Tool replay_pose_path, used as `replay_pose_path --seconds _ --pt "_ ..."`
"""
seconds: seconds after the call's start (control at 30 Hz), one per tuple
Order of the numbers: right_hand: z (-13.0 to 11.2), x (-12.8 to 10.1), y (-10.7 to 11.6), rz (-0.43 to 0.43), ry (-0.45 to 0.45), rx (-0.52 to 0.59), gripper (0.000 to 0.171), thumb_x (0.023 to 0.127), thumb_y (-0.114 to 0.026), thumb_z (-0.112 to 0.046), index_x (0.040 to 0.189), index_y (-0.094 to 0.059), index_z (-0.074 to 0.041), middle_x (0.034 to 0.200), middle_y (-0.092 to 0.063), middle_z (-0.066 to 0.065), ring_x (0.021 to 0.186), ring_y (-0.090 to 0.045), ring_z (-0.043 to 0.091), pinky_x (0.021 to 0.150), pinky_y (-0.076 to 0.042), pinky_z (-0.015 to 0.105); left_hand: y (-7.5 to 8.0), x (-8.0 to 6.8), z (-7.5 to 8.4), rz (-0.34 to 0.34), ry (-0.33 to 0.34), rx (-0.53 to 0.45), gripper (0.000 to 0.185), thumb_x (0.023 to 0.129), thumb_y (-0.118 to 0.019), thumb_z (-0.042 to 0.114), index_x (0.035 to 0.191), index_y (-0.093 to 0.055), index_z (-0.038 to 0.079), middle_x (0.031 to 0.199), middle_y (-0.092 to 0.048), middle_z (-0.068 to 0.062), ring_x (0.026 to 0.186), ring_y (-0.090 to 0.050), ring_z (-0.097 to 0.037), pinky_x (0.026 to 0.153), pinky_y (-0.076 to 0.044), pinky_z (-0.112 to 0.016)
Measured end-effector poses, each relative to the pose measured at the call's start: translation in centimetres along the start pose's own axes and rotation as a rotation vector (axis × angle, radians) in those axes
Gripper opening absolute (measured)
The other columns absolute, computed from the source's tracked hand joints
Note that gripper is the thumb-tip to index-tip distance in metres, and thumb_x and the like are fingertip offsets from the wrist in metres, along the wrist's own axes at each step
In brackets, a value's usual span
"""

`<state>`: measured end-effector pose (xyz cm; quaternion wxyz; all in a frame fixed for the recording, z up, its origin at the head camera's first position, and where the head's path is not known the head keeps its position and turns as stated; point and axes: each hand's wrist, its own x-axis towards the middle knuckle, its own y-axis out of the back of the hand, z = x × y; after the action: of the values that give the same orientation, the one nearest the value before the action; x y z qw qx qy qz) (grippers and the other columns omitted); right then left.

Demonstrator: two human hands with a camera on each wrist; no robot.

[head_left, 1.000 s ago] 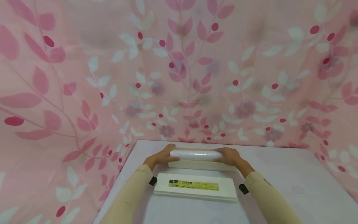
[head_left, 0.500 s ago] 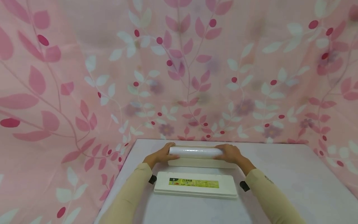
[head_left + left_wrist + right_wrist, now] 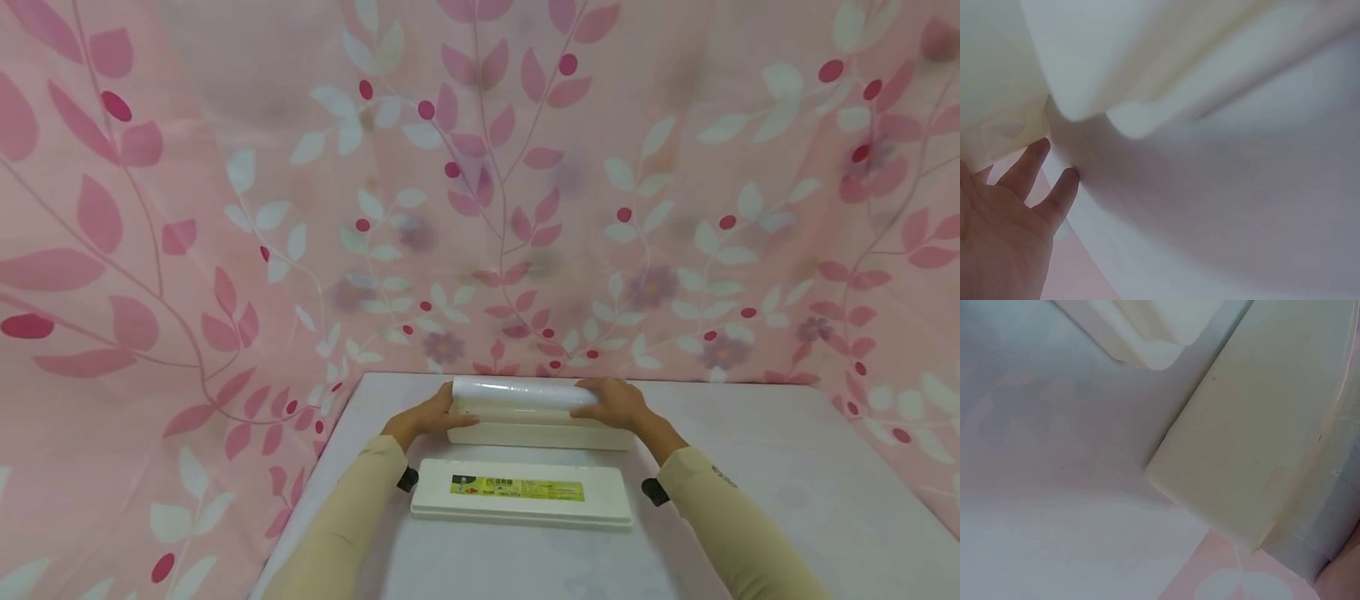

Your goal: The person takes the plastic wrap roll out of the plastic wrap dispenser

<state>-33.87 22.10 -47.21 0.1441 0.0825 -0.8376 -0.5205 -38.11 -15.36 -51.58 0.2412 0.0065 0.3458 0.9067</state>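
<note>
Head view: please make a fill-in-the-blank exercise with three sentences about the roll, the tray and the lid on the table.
1. The white roll is held at its two ends by ____ hands, the left hand and the right hand.
2. The roll is just above the long cream tray, which lies ____ from the person than the lid.
3. The lid carries a label whose main colour is ____.

Missing words: both; farther; yellow-green
</note>
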Motion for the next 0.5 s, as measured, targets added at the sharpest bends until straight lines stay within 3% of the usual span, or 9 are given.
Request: replay_pose_path --seconds 0.2,0.33,0.5 --pt "-0.13 0.36 0.43 -0.003 0.006 -0.06 0.058 0.077 -0.081 -0.048 0.124 -0.07 -0.016 0.113 -0.073 0.007 0.087 -0.064 0.023 0.067 -0.05 0.038 0.0 0.24 -0.34 0.007 -0.005 0.018 0.097 0.084 -0.075 0.051 0.151 -0.017 0.013 0.141 -0.041 -0.009 0.126 -0.044 -0.026 0.115 -0.031 -0.054" --pt "-0.2 0.49 0.76 0.046 0.01 -0.082 0.061 0.076 -0.082 -0.047 0.127 -0.068 -0.017 0.114 -0.073 0.01 0.086 -0.066 0.026 0.061 -0.047 0.035 -0.07 0.31 -0.16 -0.004 -0.058 0.001 0.09 0.087 -0.074 0.044 0.152 -0.019 0.015 0.143 -0.039 -0.009 0.128 -0.043 -0.028 0.115 -0.03 -0.057" --pt "-0.12 0.32 0.74 0.045 0.023 -0.074 0.06 0.077 -0.081 -0.047 0.128 -0.068 -0.018 0.114 -0.073 0.009 0.088 -0.066 0.025 0.061 -0.048 0.033 -0.11 0.49 -0.32 -0.017 -0.057 -0.002 0.091 0.086 -0.074 0.045 0.153 -0.018 0.018 0.145 -0.037 -0.008 0.129 -0.041 -0.028 0.115 -0.028 -0.058"
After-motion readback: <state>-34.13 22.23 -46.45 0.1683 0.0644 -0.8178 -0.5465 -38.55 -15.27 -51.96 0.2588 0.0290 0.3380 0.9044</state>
